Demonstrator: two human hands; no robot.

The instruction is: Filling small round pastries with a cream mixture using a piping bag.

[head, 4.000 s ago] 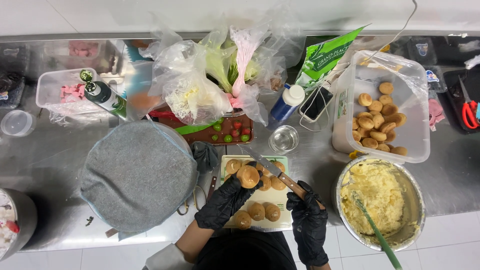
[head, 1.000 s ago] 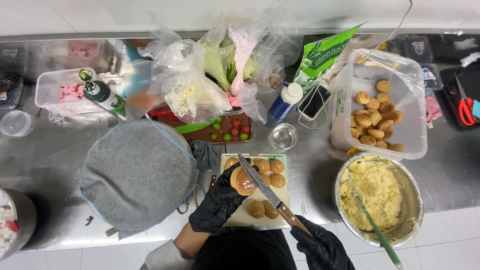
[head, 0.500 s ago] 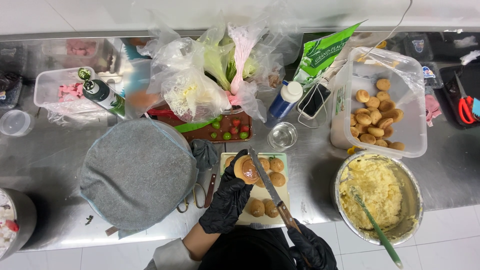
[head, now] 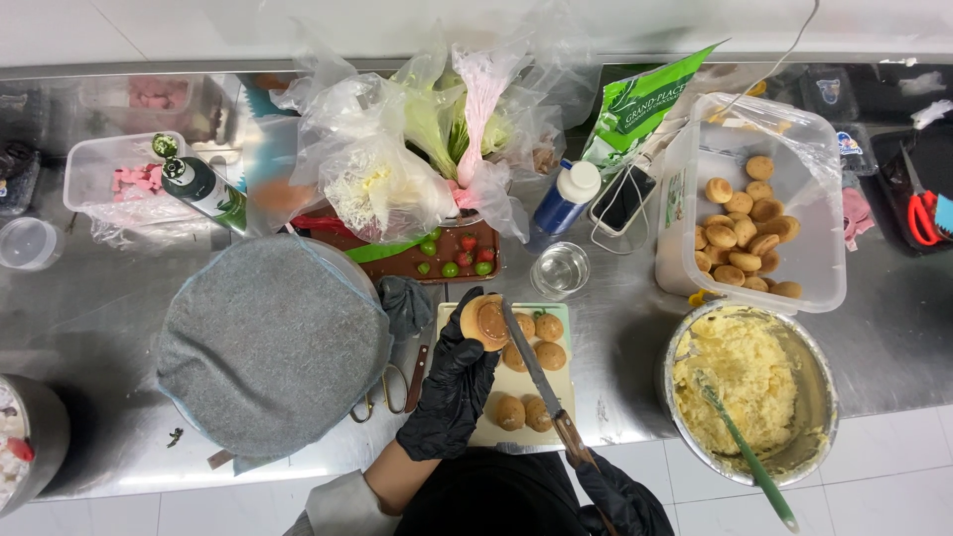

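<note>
My left hand [head: 452, 392], in a black glove, holds a small round bun [head: 483, 321] over the pale cutting board [head: 486, 432]. A long knife [head: 531, 372] lies with its blade against the bun's right side. My right hand [head: 615, 496], also black-gloved, grips the knife's wooden handle near the bottom edge of the view. Several other small buns [head: 544, 342] lie on the board beside and below the held one.
A metal bowl of yellow filling with a green spatula [head: 754, 392] sits to the right. A clear tub of buns [head: 749, 233] stands behind it. A large grey-covered round pan [head: 273, 342] is to the left; scissors [head: 382, 392], a glass [head: 559, 270], bottles and plastic bags crowd the steel counter.
My left hand has lifted a bun from the board and carried it up toward the board's far left corner. The knife blade has swung against the bun. My right hand has dropped lower.
</note>
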